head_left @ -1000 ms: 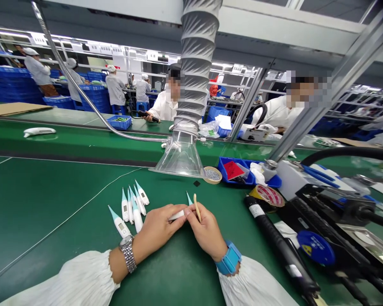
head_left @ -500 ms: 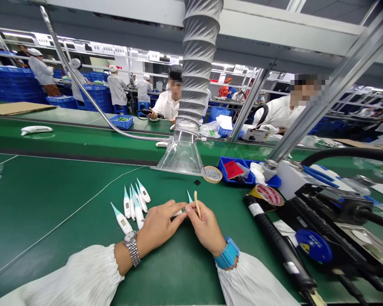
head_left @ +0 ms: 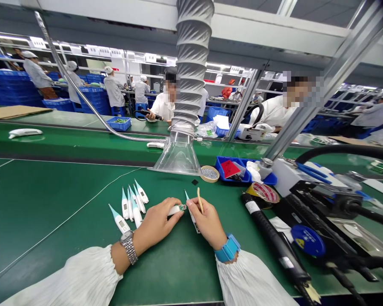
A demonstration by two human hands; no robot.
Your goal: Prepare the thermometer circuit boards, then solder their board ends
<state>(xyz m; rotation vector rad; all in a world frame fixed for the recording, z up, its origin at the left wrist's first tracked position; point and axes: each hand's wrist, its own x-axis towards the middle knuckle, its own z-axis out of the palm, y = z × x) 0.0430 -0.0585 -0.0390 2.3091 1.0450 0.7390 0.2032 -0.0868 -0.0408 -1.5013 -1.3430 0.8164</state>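
Observation:
My left hand (head_left: 156, 220) is closed on a white digital thermometer (head_left: 175, 210), whose open end shows a small green circuit board (head_left: 182, 207). Most of its body is hidden under my fingers. My right hand (head_left: 210, 222) pinches a thin beige stick (head_left: 200, 200) that points upward. Under that hand is a second thermometer (head_left: 187, 196) with a light blue tip; whether it is held or lies on the mat I cannot tell. Several white thermometers (head_left: 118, 220) with light blue tips lie left of my left hand.
A clear extraction hood (head_left: 178, 155) hangs ahead, beside a round dish of metal bits (head_left: 210, 173). Blue bins (head_left: 221, 168), a tape roll (head_left: 264, 193) and a black electric screwdriver (head_left: 271, 238) stand or lie to the right. Co-workers (head_left: 163, 104) sit across the line.
My hands have drawn slightly apart. The thermometer's open end with the circuit board now shows more clearly, and the stick has moved away from it, to the right.

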